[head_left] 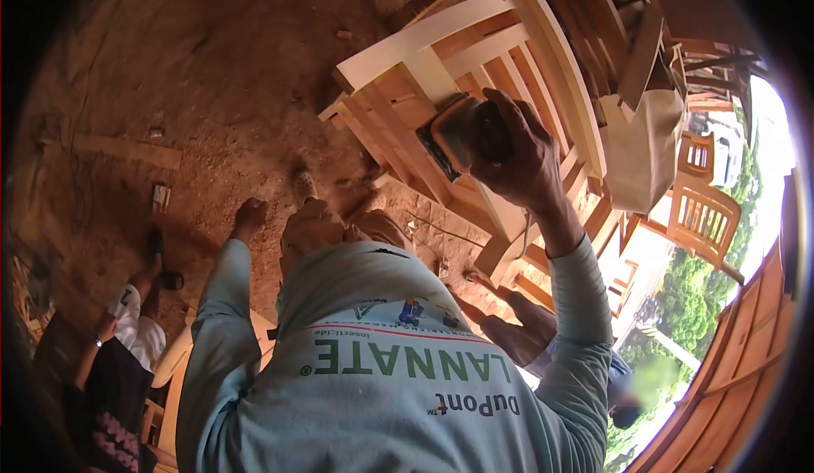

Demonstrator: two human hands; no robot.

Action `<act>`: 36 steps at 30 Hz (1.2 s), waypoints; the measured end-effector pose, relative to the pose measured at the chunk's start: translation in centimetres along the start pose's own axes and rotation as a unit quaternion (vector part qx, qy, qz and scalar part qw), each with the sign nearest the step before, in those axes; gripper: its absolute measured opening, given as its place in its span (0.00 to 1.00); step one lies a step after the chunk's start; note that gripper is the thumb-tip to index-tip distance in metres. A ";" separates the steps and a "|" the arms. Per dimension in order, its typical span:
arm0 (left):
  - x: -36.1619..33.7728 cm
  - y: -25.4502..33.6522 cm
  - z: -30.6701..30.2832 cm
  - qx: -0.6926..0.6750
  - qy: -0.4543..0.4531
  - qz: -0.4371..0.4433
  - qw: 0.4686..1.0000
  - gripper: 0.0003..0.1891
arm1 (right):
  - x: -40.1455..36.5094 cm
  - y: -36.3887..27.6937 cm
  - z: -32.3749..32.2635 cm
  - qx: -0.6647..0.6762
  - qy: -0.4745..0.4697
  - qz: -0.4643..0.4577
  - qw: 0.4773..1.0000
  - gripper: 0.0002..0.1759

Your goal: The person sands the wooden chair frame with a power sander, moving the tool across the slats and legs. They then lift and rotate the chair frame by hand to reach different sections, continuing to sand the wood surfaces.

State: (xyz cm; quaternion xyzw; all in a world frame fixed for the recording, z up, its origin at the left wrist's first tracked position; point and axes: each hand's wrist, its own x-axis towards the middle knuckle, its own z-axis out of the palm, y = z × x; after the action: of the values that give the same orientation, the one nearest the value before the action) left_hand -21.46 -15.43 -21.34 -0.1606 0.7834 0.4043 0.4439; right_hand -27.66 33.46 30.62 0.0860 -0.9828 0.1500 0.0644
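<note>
My right hand [521,147] is wrapped round the body of a dark power sander [459,134]. The sander's flat pad rests against the slatted part of a pale wooden chair frame [471,19], which has a curved top rail and several slats. A thin cord [526,234] hangs below my right wrist. Lower and to the left, my left hand [248,219] hangs by my side with its fingers curled closed, apart from the chair frame, and nothing shows in it. My light blue long-sleeved shirt fills the bottom of the view.
Brown dirt ground [212,66] with a flat board [127,149] spreads to the left. One person [114,371] is at the lower left, another [530,329] at the lower right. Stacked wooden parts and a pale sack-like cover [642,147] stand right; finished chairs [702,219] lie beyond.
</note>
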 end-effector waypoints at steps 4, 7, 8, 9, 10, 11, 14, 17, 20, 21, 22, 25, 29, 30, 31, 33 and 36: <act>0.3 -0.7 0.0 0.002 -0.014 -0.005 1.000 0.26 | 2.2 0.1 0.1 0.010 -0.020 -0.011 1.000 0.45; 0.8 -1.9 -0.1 -0.003 -0.018 -0.009 1.000 0.24 | 3.3 0.2 0.5 0.016 -0.023 -0.020 0.999 0.46; 0.6 -1.9 -0.1 -0.014 -0.009 -0.002 1.000 0.24 | 3.5 0.3 0.6 0.019 -0.022 -0.021 0.999 0.46; 0.3 -2.0 0.0 -0.024 -0.001 0.005 1.000 0.24 | 3.3 0.3 0.7 0.021 -0.022 -0.020 0.999 0.46; 0.1 -2.0 0.0 -0.027 -0.001 -0.014 1.000 0.24 | 2.8 0.4 0.6 0.015 -0.021 -0.016 1.000 0.45; -1.3 -0.3 -0.5 -0.032 0.000 -0.032 0.999 0.24 | 2.3 0.5 0.5 0.009 -0.020 -0.014 1.000 0.45; -2.7 2.0 -1.4 -0.047 -0.011 -0.056 0.997 0.24 | 0.0 0.2 -0.5 -0.002 -0.038 0.019 0.999 0.44; -0.7 0.8 -1.4 0.002 -0.025 -0.041 0.999 0.25 | -3.3 -0.2 -1.4 0.002 -0.028 0.035 0.999 0.43; 2.4 -0.5 -0.2 0.065 -0.001 0.032 0.997 0.19 | -6.8 -0.6 -1.9 0.007 -0.018 0.067 0.998 0.44; 2.5 0.3 -0.3 0.084 0.013 0.064 0.994 0.16 | -8.0 -0.6 -2.2 0.005 -0.024 0.084 0.996 0.46; 2.5 1.0 -0.5 0.125 0.015 0.096 0.987 0.17 | -9.2 -0.6 -2.5 0.003 -0.030 0.101 0.994 0.47; -1.3 8.9 -0.2 0.200 0.014 0.192 0.961 0.18 | -12.0 -0.8 -3.3 -0.005 -0.019 0.138 0.990 0.46; -9.2 20.9 1.9 0.180 0.029 0.423 0.887 0.12 | -15.0 -0.7 -4.4 -0.005 -0.017 0.167 0.986 0.45; -10.8 23.2 2.6 0.174 0.045 0.468 0.865 0.11 | -15.9 -0.8 -4.7 -0.008 -0.010 0.179 0.984 0.45; -12.5 25.6 3.5 0.166 0.061 0.511 0.841 0.09 | -16.9 -0.9 -5.2 -0.011 -0.004 0.189 0.982 0.45; -18.8 32.3 4.0 0.157 0.052 0.562 0.810 0.08 | -18.6 -1.0 -6.2 -0.019 0.014 0.206 0.978 0.45; -22.8 38.9 5.9 0.137 0.069 0.689 0.708 0.11 | -21.7 -0.8 -7.4 -0.020 0.059 0.243 0.968 0.45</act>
State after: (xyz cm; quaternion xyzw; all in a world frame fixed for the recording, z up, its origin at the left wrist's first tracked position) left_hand -29.26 10.88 14.98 0.4588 0.7514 0.4742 0.0035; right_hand -5.58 38.16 34.52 -0.1660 -0.9715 0.1461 0.0851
